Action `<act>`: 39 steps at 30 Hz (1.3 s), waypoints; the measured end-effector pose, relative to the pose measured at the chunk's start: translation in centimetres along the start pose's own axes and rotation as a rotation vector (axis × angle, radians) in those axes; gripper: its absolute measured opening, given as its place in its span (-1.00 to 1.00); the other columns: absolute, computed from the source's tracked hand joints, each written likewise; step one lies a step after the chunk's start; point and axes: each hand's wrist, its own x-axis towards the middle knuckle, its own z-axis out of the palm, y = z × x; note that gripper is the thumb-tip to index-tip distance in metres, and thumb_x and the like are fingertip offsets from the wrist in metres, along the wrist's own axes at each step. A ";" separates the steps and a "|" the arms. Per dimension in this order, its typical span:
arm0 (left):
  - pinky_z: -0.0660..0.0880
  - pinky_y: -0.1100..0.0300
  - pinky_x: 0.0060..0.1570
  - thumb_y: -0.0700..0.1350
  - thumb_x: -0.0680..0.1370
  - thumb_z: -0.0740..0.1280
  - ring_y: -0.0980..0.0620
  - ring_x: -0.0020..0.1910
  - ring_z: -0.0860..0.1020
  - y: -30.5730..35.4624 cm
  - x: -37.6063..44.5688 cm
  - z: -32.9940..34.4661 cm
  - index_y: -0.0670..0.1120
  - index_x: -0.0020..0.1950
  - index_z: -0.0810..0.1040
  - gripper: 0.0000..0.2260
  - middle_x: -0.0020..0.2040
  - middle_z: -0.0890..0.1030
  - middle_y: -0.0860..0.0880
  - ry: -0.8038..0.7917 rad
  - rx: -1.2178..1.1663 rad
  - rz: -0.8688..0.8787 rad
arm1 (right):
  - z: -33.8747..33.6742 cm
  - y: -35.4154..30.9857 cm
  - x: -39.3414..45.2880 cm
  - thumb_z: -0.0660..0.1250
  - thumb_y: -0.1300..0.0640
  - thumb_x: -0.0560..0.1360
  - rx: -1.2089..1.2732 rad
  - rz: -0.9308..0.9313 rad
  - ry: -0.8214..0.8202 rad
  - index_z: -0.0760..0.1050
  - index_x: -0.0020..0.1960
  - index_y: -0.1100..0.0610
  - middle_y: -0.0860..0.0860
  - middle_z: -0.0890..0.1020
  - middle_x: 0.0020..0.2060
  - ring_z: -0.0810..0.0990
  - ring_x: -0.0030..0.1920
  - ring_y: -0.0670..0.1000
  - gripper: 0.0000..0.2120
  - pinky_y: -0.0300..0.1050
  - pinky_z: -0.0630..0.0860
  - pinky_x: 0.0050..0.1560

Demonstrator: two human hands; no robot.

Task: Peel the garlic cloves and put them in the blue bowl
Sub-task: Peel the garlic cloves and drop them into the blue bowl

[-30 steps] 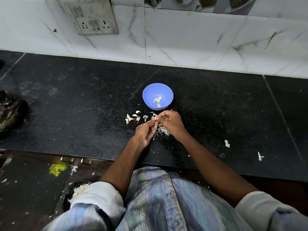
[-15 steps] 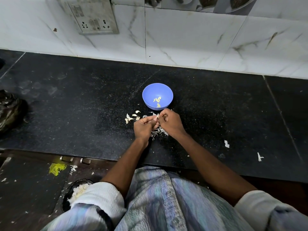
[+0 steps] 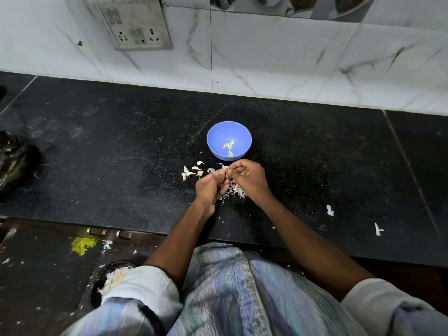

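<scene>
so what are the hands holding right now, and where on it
A garlic clove, pinched between the fingertips of both the left hand and right hand; which part is hidden.

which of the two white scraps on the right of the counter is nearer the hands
The upper scrap, blocky, lies nearer the right hand; the cross-shaped scrap lies farther right, by the counter edge.

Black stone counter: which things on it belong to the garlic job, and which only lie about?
Job: round blue plastic bowl holding peeled cloves; unpeeled cloves; papery skins; both hands.
Lying about: crumpled dark bag; white scraps.

Wall socket (image 3: 135, 25), black bag (image 3: 14, 161) at counter's left.
</scene>
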 end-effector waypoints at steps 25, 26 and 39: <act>0.66 0.02 -0.15 -0.11 0.56 0.55 0.03 -0.23 0.71 0.4 0.4 -0.8 -0.04 -0.07 0.80 -0.96 -0.21 0.75 0.09 0.085 0.785 0.686 | 0.0 -0.5 -0.1 0.52 0.14 0.49 -0.449 -0.200 0.025 0.68 -0.02 0.07 -0.03 0.74 -0.17 0.73 -0.13 -0.01 -0.92 0.05 0.68 -0.07; 0.67 0.06 -0.11 -0.13 0.55 0.55 0.11 -0.21 0.71 0.4 0.3 -0.8 -0.04 -0.03 0.80 -0.96 -0.16 0.76 0.10 0.105 0.800 0.717 | 0.0 -0.5 -0.1 0.51 0.14 0.49 -0.451 -0.208 0.022 0.68 -0.02 0.07 -0.03 0.74 -0.18 0.73 -0.13 0.01 -0.92 0.05 0.67 -0.08; 0.58 0.09 -0.21 -0.07 0.59 0.40 -0.03 -0.20 0.66 1.0 0.0 -1.3 0.04 0.08 0.76 -0.85 -0.10 0.75 0.02 0.137 1.173 0.896 | -0.1 -0.5 0.2 0.50 0.28 0.47 -0.422 -0.273 0.010 0.71 -0.09 0.11 -0.02 0.69 -0.15 0.64 -0.18 -0.04 -0.91 -0.02 0.62 -0.11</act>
